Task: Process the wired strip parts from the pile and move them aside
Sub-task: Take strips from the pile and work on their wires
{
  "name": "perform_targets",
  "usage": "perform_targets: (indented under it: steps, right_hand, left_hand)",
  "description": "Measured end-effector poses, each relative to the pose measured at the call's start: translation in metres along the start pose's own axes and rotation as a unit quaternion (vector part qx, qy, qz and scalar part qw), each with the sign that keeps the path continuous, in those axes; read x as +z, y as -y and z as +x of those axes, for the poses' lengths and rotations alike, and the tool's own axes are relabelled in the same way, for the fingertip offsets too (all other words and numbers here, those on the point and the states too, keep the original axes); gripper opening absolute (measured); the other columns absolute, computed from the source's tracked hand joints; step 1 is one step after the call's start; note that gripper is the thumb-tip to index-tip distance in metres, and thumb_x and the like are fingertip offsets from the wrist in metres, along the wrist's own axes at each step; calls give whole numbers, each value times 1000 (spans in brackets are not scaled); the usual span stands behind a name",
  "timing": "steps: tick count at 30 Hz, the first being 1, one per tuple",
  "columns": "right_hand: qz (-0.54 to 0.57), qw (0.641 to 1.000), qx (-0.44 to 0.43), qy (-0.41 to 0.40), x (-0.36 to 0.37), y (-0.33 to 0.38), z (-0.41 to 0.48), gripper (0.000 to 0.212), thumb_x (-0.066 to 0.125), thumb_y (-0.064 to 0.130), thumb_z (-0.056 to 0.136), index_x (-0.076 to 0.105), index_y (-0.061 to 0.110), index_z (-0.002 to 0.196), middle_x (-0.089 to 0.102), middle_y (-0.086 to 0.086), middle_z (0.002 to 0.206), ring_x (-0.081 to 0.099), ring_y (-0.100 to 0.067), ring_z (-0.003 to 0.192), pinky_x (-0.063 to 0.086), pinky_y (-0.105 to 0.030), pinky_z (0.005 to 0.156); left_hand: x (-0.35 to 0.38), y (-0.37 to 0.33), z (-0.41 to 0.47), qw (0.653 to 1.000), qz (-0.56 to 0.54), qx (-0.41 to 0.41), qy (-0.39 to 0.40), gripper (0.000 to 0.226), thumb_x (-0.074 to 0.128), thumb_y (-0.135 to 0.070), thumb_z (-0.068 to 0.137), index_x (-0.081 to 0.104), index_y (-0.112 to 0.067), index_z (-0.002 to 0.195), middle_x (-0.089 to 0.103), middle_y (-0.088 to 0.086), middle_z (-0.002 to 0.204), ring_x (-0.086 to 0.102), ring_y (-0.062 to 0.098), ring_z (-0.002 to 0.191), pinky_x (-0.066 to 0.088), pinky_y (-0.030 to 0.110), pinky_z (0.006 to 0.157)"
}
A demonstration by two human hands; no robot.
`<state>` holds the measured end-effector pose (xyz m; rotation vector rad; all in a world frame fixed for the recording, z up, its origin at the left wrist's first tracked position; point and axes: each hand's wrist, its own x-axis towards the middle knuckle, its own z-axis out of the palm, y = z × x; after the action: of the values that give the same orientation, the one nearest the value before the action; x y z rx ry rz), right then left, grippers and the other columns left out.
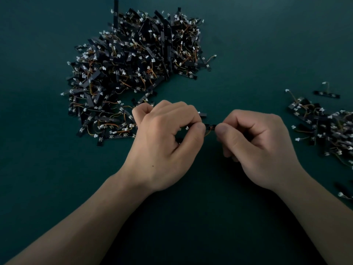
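**Pile of wired strip parts** (133, 73): black strips with thin orange and yellow leads and white connectors, tangled loose on the dark green table surface (248, 44). Judged to be unprocessed stock, and the greater share.

**Held strip part** (210, 128): just off the pile's near right edge, lifted clear of the table and spanning the gap between the hands. Only a short black stretch and a loop of orange lead show.

**Left hand** (164, 138): at the pile's near edge, fingers curled, thumb and forefinger pinching one end of the held strip part. A white connector shows inside the curl. Whether a second piece sits behind the fingers cannot be told.

**Right hand** (256, 146): right of the pile, curled, pinching the other end. The opposed pinches probably steady the part for working. The exact operation cannot be told.

**Smaller heap** (332, 129): well right of the pile, same parts, more thinly scattered. Probably finished pieces, kept apart to avoid mixing. A single strip (327, 94) lies separate, likewise well right of the pile.

**Containers**: none in view; both lots lie directly on the table
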<state>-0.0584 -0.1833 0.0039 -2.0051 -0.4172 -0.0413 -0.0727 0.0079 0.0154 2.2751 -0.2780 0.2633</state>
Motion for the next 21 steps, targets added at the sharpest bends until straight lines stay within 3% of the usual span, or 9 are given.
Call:
perform_targets:
  steps: [4, 10, 19, 21]
  right_hand:
    - [-1, 1000, -7, 17, 0, 0, -1, 34, 58, 33, 96, 62, 15, 68, 57, -6, 53, 48, -21, 43, 34, -25, 41]
    - [4, 1000, -15, 25, -2, -1, -1, 36, 58, 33, 95, 60, 13, 65, 55, -5, 51, 47, -21, 43, 35, -32, 41]
    - [18, 998, -21, 52, -5, -3, -2, 38, 56, 33, 95, 57, 11, 64, 57, -7, 52, 47, -19, 42, 35, -28, 41]
    - [27, 997, -23, 74, -6, -4, -2, 41, 54, 33, 95, 54, 9, 62, 56, -8, 52, 46, -20, 43, 36, -32, 42]
  left_hand:
    - [0, 0, -1, 1000, 7, 8, 4, 23, 54, -19, 94, 59, -18, 72, 59, -4, 69, 60, 16, 84, 29, 49, 93]
    - [-1, -1, -1, 1000, 9, 11, 17, 25, 50, -24, 94, 59, -19, 71, 61, -5, 73, 60, 16, 86, 28, 49, 93]
    - [0, 1, -2, 999, 23, 34, 8, 24, 52, -21, 95, 60, -18, 73, 62, -5, 75, 60, 16, 86, 29, 49, 91]
    - [0, 3, -2, 999, 14, 37, 6, 23, 51, -22, 95, 61, -19, 74, 63, -5, 77, 61, 16, 87, 29, 49, 91]
